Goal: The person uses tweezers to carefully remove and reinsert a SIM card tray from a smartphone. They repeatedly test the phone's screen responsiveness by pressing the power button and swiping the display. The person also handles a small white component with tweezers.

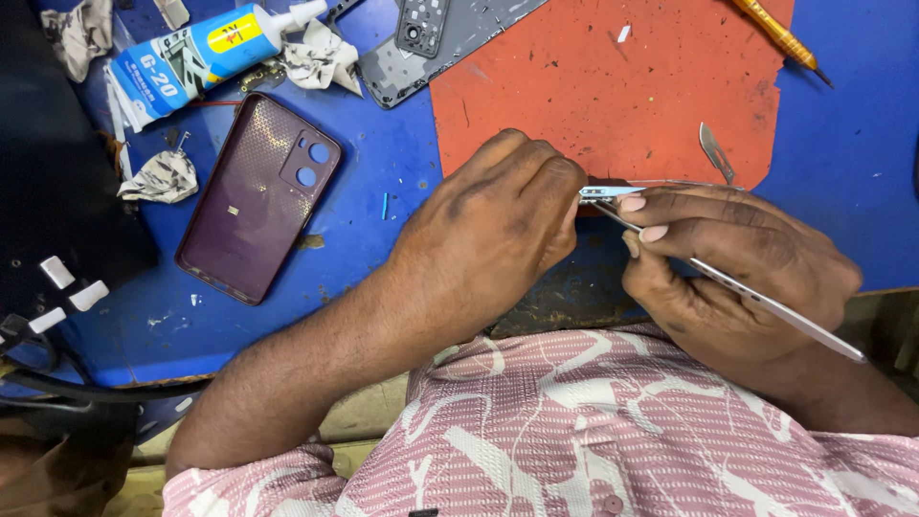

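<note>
My left hand [493, 225] is curled over the near edge of the blue bench, pinching a small silver-and-light-blue metal part [605, 192] between its fingertips. My right hand [737, 258] grips long silver tweezers [766, 304] whose tips reach to that small part; the tweezer handles stick out past my wrist to the right. Both hands meet just below the red mat [613, 86].
A purple phone back cover [257, 199] lies at the left. A glue tube [196, 56], crumpled tissues [163, 177], a grey phone frame [436, 38], a scalpel blade [715, 151] and a yellow-handled tool [780, 36] lie around. Black equipment [57, 191] stands at far left.
</note>
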